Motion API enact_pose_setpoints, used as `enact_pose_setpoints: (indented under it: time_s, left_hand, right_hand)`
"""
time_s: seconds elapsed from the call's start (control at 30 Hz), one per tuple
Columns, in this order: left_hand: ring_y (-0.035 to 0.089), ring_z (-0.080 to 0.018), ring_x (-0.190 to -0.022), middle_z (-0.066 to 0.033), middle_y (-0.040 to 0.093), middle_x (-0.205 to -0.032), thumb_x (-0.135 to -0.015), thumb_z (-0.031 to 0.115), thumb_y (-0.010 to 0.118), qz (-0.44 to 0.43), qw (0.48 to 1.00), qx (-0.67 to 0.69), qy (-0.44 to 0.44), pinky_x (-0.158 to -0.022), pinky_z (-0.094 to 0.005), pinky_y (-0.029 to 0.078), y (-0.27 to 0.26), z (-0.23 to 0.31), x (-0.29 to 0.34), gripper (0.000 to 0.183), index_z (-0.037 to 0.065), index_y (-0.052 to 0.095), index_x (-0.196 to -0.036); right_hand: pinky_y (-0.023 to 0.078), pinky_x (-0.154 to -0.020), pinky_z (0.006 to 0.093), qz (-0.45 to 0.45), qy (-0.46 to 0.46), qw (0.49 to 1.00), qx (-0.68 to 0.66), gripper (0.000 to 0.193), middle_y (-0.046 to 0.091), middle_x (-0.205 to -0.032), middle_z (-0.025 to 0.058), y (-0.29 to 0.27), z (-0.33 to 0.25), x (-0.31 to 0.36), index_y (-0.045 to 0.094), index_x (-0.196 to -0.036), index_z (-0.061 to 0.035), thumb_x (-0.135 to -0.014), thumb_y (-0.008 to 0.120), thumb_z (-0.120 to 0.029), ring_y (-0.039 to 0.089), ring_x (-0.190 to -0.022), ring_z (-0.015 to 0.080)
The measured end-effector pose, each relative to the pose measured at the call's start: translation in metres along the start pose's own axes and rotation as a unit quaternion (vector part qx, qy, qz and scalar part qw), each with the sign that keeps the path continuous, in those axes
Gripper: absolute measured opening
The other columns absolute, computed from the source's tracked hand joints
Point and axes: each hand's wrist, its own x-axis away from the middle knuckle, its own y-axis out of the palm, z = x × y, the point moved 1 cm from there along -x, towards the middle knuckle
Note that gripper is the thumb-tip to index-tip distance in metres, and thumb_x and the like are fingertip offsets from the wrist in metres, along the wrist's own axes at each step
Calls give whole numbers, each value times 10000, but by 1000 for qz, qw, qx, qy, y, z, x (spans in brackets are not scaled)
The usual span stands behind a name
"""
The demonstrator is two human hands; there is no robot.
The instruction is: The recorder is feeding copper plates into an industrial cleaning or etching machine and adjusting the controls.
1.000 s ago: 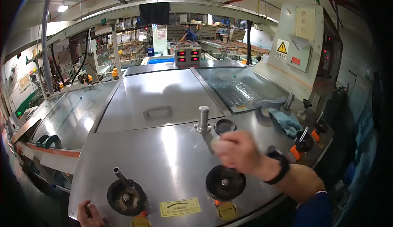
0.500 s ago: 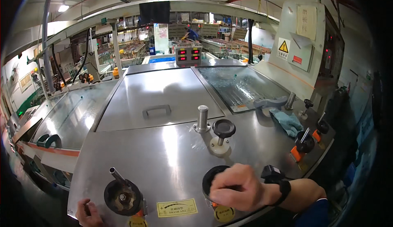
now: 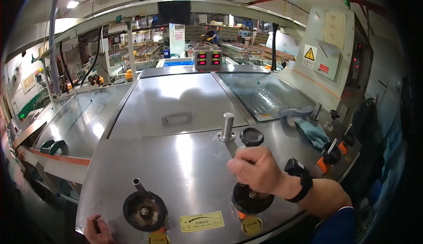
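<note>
My right hand [image 3: 257, 170] is closed in a fist over the far side of a black handwheel [image 3: 252, 203] at the front right of a steel machine top. The wheel's crank handle is hidden inside the fist. My left hand [image 3: 98, 230] rests at the front left edge of the top, holding nothing, its fingers apart and a little bent. Beside it stands a matching black handwheel [image 3: 145, 211] with a bare metal crank handle [image 3: 140, 186]. Between the two wheels lies a yellow label [image 3: 202, 221] with a curved scale.
Behind my right hand stand a black knob [image 3: 252, 136] and a metal post [image 3: 227, 127]. A blue cloth [image 3: 312, 133] lies to the right, near smaller handwheels [image 3: 331, 153]. A steel lid [image 3: 176, 98] and a glass window [image 3: 264, 92] lie beyond. One person [image 3: 211, 36] works far back.
My right fist has moved away from me, from the near left of its handwheel to its far side. The left hand stays at the edge. The whole view has shifted slightly.
</note>
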Motion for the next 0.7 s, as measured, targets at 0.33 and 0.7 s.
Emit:
enact_pose_setpoints:
  time_s: [0.33,0.7]
  left_hand:
    - [604,-210,-707,-140,657,-794,-979,118,583,15,997,37,66,-655,-345,496,2,-8,2,191,-29,663,-1071]
    - [574,-168,-669,-97,626,-737,-964,139,606,11,998,23,55,-631,-315,478,7,-2,12,197,-7,679,-1074]
  right_hand:
    - [344,-455,281,89,151,938,-298,343,447,-518,10,-25,-18,64,507,-618,-54,-939,606,-126,473,-469,125]
    - [445,-481,318,81,98,956,-263,278,599,-593,61,-32,0,83,605,-690,15,-887,676,-166,587,-547,150]
